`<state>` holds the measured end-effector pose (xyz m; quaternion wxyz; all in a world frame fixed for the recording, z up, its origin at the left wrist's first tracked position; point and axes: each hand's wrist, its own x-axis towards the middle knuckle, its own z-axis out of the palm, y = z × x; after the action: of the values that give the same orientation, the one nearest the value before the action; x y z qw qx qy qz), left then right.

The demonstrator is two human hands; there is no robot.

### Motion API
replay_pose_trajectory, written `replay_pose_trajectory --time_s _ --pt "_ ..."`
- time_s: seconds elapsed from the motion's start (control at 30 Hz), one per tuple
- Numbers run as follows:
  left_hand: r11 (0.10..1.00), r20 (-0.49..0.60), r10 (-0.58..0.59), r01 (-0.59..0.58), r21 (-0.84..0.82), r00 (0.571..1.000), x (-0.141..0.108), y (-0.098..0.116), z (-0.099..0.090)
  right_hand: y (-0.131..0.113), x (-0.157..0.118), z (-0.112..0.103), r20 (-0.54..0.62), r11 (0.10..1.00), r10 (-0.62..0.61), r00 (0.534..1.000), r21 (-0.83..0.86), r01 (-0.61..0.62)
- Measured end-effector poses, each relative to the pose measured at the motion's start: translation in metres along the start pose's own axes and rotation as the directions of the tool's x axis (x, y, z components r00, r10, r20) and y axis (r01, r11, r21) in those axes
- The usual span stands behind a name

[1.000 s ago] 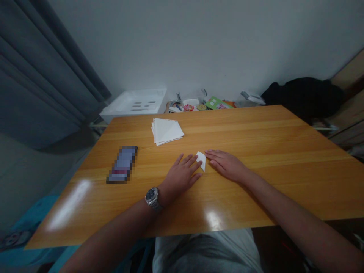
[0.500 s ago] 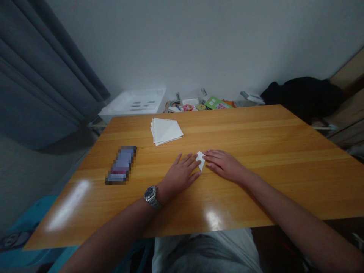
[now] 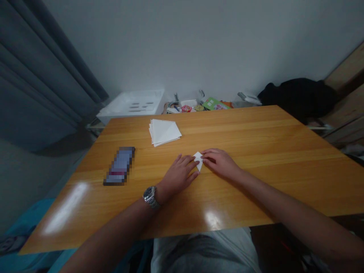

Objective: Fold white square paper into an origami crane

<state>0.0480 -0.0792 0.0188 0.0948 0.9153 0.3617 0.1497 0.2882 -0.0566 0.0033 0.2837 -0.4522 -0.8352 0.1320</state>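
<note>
A small folded white paper (image 3: 198,160) lies on the wooden table (image 3: 244,132) between my two hands. My left hand (image 3: 181,172), with a metal watch (image 3: 150,195) on the wrist, rests flat at the paper's left side, fingers spread and fingertips on it. From the right, my right hand (image 3: 220,162) touches the paper's edge with its fingertips; its thumb and fingers are slightly apart. Farther back lies a stack of white sheets (image 3: 165,132).
A phone with a blurred screen (image 3: 119,166) lies on the left of the table. Behind the table are a white plastic tray (image 3: 142,103), a green booklet (image 3: 214,104) and a black cloth (image 3: 298,96). A grey curtain (image 3: 42,68) hangs at the left.
My right hand's fingers have drawn in a little at the paper's right edge. My left hand stays on the paper. The whole view has shifted slightly.
</note>
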Motion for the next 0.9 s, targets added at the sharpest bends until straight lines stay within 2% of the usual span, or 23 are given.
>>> replay_pose_trajectory --time_s 0.13,0.37,0.73,0.9 --pt "1.000 -0.007 0.004 -0.004 -0.008 1.000 0.001 -0.001 0.000 -0.001 0.005 0.001 -0.018 0.999 0.047 0.999 0.027 -0.046" --pt "0.999 -0.011 0.001 -0.001 -0.032 1.000 0.001 -0.001 0.000 0.002 0.001 0.018 -0.094 0.995 0.071 0.993 -0.063 -0.077" --pt "1.000 -0.068 -0.024 0.024 -0.013 0.997 0.001 -0.003 0.004 0.005 0.002 0.022 -0.111 0.990 0.131 0.985 0.073 -0.123" --pt "0.997 -0.097 -0.029 0.021 -0.080 0.995 0.003 -0.007 0.004 -0.002 0.004 0.020 -0.084 0.985 0.164 0.983 0.077 -0.157"
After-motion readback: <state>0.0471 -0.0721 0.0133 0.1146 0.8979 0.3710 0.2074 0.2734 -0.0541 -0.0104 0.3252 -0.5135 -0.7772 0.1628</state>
